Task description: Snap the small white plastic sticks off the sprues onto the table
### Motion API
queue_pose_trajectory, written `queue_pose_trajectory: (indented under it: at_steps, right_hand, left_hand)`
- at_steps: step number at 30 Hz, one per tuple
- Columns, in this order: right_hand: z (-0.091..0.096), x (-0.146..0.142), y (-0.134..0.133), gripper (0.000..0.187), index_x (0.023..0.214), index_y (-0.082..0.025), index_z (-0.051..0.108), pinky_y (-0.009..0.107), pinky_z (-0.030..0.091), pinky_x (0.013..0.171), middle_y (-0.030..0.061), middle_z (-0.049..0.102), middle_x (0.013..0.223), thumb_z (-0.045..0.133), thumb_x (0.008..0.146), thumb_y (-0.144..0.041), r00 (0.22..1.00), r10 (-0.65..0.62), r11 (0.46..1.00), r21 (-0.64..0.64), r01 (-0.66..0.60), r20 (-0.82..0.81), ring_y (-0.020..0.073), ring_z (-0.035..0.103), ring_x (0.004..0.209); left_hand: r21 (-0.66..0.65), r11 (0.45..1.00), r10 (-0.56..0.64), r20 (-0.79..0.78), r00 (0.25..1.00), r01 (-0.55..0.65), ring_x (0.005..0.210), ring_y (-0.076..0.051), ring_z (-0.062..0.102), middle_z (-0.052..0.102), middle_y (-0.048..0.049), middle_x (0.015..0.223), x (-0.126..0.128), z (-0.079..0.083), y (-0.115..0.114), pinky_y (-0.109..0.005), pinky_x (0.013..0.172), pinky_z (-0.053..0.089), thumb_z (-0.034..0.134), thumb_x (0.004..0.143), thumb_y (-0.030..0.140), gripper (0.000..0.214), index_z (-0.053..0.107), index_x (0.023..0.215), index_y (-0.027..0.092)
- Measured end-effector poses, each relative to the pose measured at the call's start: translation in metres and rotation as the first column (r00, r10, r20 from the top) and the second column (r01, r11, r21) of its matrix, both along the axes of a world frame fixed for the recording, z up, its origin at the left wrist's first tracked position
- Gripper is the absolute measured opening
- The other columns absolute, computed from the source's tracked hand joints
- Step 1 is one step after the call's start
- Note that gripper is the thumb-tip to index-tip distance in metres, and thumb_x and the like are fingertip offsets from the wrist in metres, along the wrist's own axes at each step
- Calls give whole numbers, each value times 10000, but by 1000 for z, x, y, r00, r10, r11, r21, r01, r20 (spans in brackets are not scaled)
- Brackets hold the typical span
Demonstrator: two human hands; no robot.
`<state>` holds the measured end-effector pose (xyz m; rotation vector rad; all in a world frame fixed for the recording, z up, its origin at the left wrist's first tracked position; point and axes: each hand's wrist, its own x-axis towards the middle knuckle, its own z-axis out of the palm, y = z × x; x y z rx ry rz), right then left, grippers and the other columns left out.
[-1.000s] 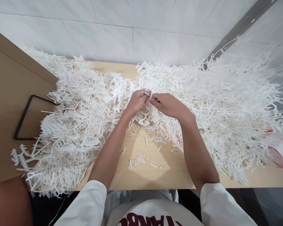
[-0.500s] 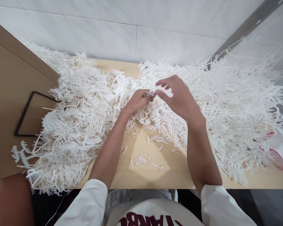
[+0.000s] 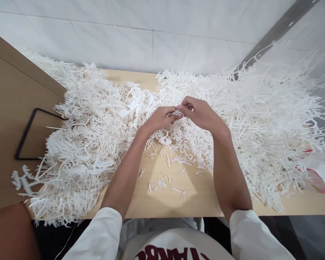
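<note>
Left hand grips a few white sprigs — thin, matte, plastic-looking, tips fanning out past thumb and forefinger. Lower ends hidden by the fingers; count unclear. Right hand: thumb and forefinger drawn together right at the sprigs, other fingers curled; whether it pinches one, can't say. Both hands sit above the middle of the table, over the near edge of the white pile.

Pile, left part: stringy, tangled, many-branched, with some thicker stems. Right part: same white, taller, looser, wispy at the far right. Loose short bits — slim, straight, some in small clusters — lie on bare light-wood table between the forearms. Clear bag with pink-red print by the right part.
</note>
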<state>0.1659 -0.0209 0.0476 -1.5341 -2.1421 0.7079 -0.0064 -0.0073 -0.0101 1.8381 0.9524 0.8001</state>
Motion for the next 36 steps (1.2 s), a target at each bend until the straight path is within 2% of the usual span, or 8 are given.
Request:
queue_pose_trajectory:
  at_steps: [4,10,13,17,23,28,32,36]
  right_hand:
    - [-1,1,4,307,689,-203,491,264,334,581,-13,516,634,461,913,-411,975,-113,994,-15,112,-194,97,432,587]
    - [-14,-19,10,243,679,-192,475,241,376,607,-31,503,607,475,910,-266,864,-258,959,-224,174,-432,71,439,561]
    - [-27,-19,19,239,695,-200,471,241,390,620,-31,500,632,476,915,-294,850,-292,956,-164,244,-438,79,463,587]
    - [-38,4,32,295,671,-209,443,250,386,597,-19,497,643,440,928,-354,758,-444,875,-52,481,-478,90,463,589]
    - [-15,16,19,209,968,-236,630,297,453,758,44,644,1077,574,854,-402,920,-131,986,50,161,-370,151,588,916]
    - [-1,-6,2,244,957,-251,680,330,454,810,39,641,1059,611,822,-442,982,98,994,65,-89,-160,169,580,918]
    - [-2,-9,0,142,887,-231,694,332,447,760,23,653,872,613,824,-330,994,39,995,100,-29,-98,141,567,768]
    - [-1,-1,3,132,873,-207,684,331,461,735,19,653,804,600,826,-297,980,-4,993,112,27,-197,141,581,737]
  left_hand:
    - [35,999,21,112,993,-25,566,-88,447,475,38,568,0,5,-1,-233,601,352,512,870,493,358,539,692,184]
    - [139,989,-69,106,992,54,717,-99,500,577,10,751,-7,10,2,-227,690,365,523,864,503,336,618,800,187]
    - [114,987,-121,81,989,111,681,-97,477,543,15,706,-12,15,0,-230,656,355,536,856,495,344,596,731,181]
    - [8,978,-206,39,978,206,559,-82,391,423,31,577,-16,24,-4,-236,569,313,564,840,480,395,494,600,174]
    - [-17,989,151,71,986,-150,556,-68,414,491,31,673,-13,10,2,-220,537,312,632,794,386,206,541,806,201]
    - [-69,991,118,100,988,-111,566,-67,444,507,45,634,-5,5,2,-210,529,310,661,758,312,210,494,827,203]
    - [-34,998,51,116,992,-47,581,-67,455,489,55,623,-3,8,-1,-216,552,321,687,741,310,242,509,865,204]
    - [-49,998,43,192,980,-34,621,-84,533,543,49,648,-9,9,1,-233,617,392,598,829,304,251,508,1051,227]
